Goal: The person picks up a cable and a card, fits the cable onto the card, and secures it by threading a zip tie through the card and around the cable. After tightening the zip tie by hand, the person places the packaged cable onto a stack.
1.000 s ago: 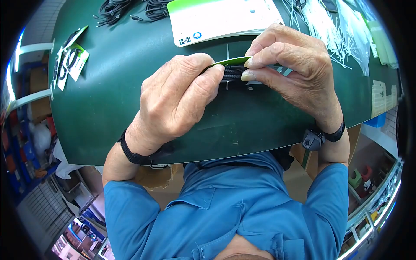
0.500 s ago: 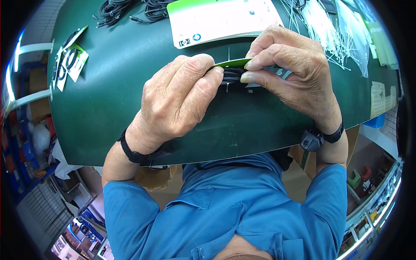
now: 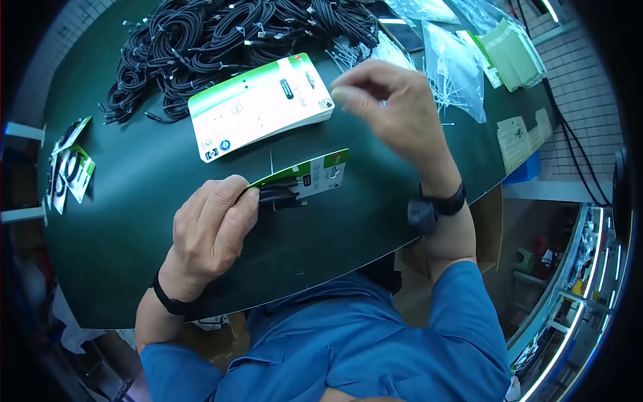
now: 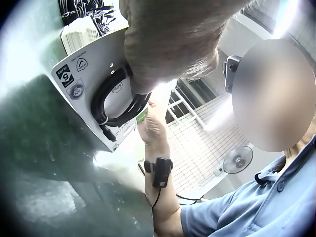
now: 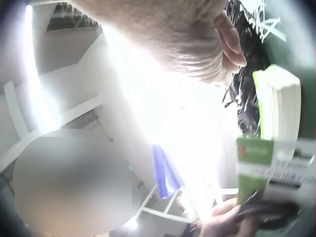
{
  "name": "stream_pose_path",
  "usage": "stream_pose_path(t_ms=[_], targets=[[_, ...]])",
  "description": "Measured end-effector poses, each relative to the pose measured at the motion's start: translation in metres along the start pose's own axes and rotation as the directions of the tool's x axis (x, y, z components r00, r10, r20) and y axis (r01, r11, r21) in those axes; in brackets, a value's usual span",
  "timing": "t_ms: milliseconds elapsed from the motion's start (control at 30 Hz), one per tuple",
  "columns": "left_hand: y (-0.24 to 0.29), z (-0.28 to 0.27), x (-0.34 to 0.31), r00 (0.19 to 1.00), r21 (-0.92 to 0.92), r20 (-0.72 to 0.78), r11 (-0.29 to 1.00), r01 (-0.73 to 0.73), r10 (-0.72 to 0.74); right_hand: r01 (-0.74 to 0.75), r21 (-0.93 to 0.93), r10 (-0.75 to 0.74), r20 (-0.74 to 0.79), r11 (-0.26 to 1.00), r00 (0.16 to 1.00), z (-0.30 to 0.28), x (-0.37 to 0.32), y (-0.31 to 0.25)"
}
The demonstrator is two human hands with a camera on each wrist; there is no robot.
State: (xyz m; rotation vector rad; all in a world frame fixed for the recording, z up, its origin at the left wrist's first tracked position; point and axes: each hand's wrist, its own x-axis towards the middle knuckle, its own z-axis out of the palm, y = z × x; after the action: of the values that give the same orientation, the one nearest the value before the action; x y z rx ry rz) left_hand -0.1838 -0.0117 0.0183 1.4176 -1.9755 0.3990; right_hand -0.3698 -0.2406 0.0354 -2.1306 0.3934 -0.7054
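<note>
My left hand (image 3: 211,228) pinches a green-and-white packaging card (image 3: 331,175) by its left part, between thumb and fingers. A coiled black cable (image 3: 276,194) lies against the card's near face. In the left wrist view the cable coil (image 4: 101,106) shows on the white side of the card (image 4: 74,81), with a white tie around one part and a plug at its lower end. My right hand (image 3: 398,114) hovers past the right end of the card stack, apart from the held card. Its fingers are loosely bent, with nothing seen between them.
A stack of printed cards (image 3: 258,107) lies on the green table (image 3: 321,248). Behind it heap several bundled black cables (image 3: 201,40). White cable ties (image 3: 388,57) and a clear bag (image 3: 455,74) lie at back right. Carded cables (image 3: 77,171) rest at the left edge.
My right hand has let go of the card and moved away toward the cable ties. The left hand still holds card and cable. The head view has shifted, bringing the cable heap into sight.
</note>
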Motion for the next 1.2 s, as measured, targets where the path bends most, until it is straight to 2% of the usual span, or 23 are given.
stream_pose_path(t_ms=[33, 67, 167, 200, 300, 333, 433, 467, 567, 600, 700, 867, 967, 1000, 1100, 1133, 1200], targets=[[0.000, 0.000, 0.000, 1.000, -0.009, 0.003, 1.000, 0.001, -0.001, -0.129, -0.122, 0.113, -0.127, 0.984, 0.985, -0.005, 0.003, 0.011], [0.000, -0.001, -0.001, 1.000, -0.019, 0.006, 1.000, 0.001, -0.001, -0.125, -0.126, 0.109, -0.126, 0.984, 0.986, -0.006, 0.005, 0.021], [0.002, 0.000, -0.001, 1.000, -0.036, 0.008, 0.999, -0.007, 0.007, -0.072, -0.384, -0.007, -0.201, 0.921, 0.979, -0.005, 0.011, 0.055], [0.004, 0.000, -0.001, 1.000, -0.048, 0.014, 0.999, -0.012, 0.013, -0.070, -0.385, -0.009, -0.198, 0.920, 0.980, -0.001, 0.014, 0.063], [0.009, 0.002, -0.002, 1.000, -0.062, 0.019, 0.998, -0.020, 0.021, 0.017, -0.677, -0.175, -0.167, 0.736, 0.970, 0.014, 0.022, 0.080], [0.011, 0.003, -0.002, 0.999, -0.067, 0.018, 0.997, -0.027, 0.028, 0.019, -0.676, -0.177, -0.165, 0.737, 0.970, 0.016, 0.024, 0.082], [0.012, 0.002, -0.002, 0.999, -0.072, 0.014, 0.997, -0.038, 0.039, -0.137, -0.746, 0.043, -0.144, 0.652, 0.989, 0.017, 0.032, 0.082], [0.012, 0.001, -0.002, 0.999, -0.075, 0.013, 0.996, -0.039, 0.040, -0.132, -0.746, 0.036, -0.143, 0.652, 0.989, 0.018, 0.033, 0.080], [0.011, 0.003, -0.002, 0.999, -0.072, 0.004, 0.996, -0.043, 0.043, -0.217, -0.768, 0.194, -0.124, 0.603, 0.973, 0.023, 0.033, 0.076], [0.010, 0.003, -0.003, 0.999, -0.072, -0.002, 0.996, -0.047, 0.047, -0.219, -0.763, 0.193, -0.125, 0.609, 0.973, 0.026, 0.032, 0.077], [0.010, 0.003, -0.004, 0.999, -0.078, 0.004, 0.995, -0.054, 0.055, -0.142, -0.776, 0.033, -0.155, 0.614, 0.987, 0.031, 0.024, 0.081], [0.010, 0.002, 0.000, 0.998, -0.093, 0.016, 0.994, -0.051, 0.053, -0.116, -0.702, -0.064, -0.224, 0.703, 0.972, 0.014, 0.022, 0.072], [0.012, 0.005, 0.003, 0.998, -0.102, 0.022, 0.993, -0.056, 0.058, -0.110, -0.436, 0.011, -0.224, 0.893, 0.974, 0.000, 0.021, 0.063], [0.012, 0.007, 0.004, 0.998, -0.112, 0.016, 0.992, -0.055, 0.057, -0.115, -0.431, 0.010, -0.237, 0.895, 0.971, -0.003, 0.020, 0.062], [0.013, 0.008, 0.011, 0.997, -0.122, 0.021, 0.990, -0.074, 0.077, -0.140, -0.210, 0.093, -0.218, 0.968, 0.972, -0.010, 0.018, 0.058], [0.013, 0.008, 0.013, 0.995, -0.124, 0.032, 0.989, -0.086, 0.091, -0.137, -0.210, 0.090, -0.219, 0.968, 0.972, -0.011, 0.018, 0.054], [0.014, 0.009, 0.018, 0.994, -0.120, 0.044, 0.988, -0.096, 0.102, -0.225, -0.041, 0.217, -0.142, 0.973, 0.966, -0.014, 0.017, 0.044]])
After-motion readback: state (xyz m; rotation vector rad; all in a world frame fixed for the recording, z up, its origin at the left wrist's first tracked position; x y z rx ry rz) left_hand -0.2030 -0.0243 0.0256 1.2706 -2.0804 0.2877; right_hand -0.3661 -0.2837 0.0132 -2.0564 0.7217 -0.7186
